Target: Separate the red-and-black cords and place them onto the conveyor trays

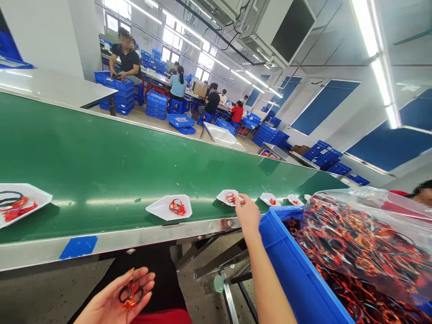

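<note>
Palm up at the lower left, my left hand (123, 294) cups a few black and red-orange bands (130, 294). My right hand (245, 211) reaches over the near edge of the green conveyor belt (111, 157). Its pinched fingertips touch the right side of a white tray (222, 196) that holds a small red and black item. Left of it on the belt lies another white tray (155, 209) with a black band and red pieces. A larger-looking white tray (40, 198) with similar contents is at the far left.
Beside my right forearm stands a blue crate (280, 252) of red and black bands, with a clear plastic bag (357, 238) of them on top. More white trays (265, 197) sit farther right on the belt. Several people and stacked blue crates (124, 96) are across the room.
</note>
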Demonstrator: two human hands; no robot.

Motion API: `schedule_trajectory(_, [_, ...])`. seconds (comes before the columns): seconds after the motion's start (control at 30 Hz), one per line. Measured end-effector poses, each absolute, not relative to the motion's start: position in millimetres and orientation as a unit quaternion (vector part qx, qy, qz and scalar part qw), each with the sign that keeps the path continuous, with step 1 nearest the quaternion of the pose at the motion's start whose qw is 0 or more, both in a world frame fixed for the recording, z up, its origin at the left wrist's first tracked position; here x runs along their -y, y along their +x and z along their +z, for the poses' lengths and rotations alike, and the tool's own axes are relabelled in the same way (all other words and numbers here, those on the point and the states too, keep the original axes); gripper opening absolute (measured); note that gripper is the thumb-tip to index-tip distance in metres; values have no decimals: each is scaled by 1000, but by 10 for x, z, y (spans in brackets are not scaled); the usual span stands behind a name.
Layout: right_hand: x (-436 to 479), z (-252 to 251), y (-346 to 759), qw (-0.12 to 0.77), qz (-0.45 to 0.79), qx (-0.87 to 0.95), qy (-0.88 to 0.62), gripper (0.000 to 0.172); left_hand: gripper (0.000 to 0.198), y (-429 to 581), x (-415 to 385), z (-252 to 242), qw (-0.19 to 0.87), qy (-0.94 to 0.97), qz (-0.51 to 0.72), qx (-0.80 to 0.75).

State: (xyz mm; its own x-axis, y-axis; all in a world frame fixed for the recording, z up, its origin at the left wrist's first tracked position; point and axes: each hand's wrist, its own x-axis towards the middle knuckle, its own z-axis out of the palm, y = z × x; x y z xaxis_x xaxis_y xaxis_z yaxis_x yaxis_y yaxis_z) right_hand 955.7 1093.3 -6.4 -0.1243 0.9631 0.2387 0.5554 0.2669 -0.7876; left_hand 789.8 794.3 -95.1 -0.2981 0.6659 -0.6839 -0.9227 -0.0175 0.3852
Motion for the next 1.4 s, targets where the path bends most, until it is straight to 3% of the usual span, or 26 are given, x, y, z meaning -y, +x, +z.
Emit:
schedule_trajectory(0.13, [-10136, -230, 9502, 333, 294, 751, -489, 30, 15, 7908, -7964, -906, 562, -170, 704, -399])
schedule_trajectory(0.27, [-9101, -622, 9282, 184, 451, 818, -305, 21, 15, 7935, -7999, -893, 571, -157, 705, -390])
schedule_trajectory(0.33, [-8814, -818, 9175, 163, 461, 833, -260, 21, 18, 7936, -7995, -916, 583, -146, 703, -380])
schedule_trajectory(0.4, [-8726, -949, 9122, 164, 492, 811, -270, 4, 24, 7925, -7969, -962, 608, -132, 696, -357])
schedule_trajectory(0.57, [-8888, -981, 9187, 108, 737, 594, -303, 32, 21, 7918, -7894, -1056, 604, -97, 704, -360])
schedule_trajectory(0.73, [-8921, -1026, 9255, 120, 806, 509, -278, 43, 21, 7942, -7886, -1064, 609, -98, 708, -345])
schedule_trajectory(1.1, [-8927, -1166, 9245, 141, 888, 348, -266, 37, 35, 7906, -7864, -1001, 621, -71, 718, -306])
schedule_trajectory(1.4, [-8915, -1170, 9255, 127, 910, 286, -270, 34, 33, 7894, -7866, -1096, 625, -86, 718, -294])
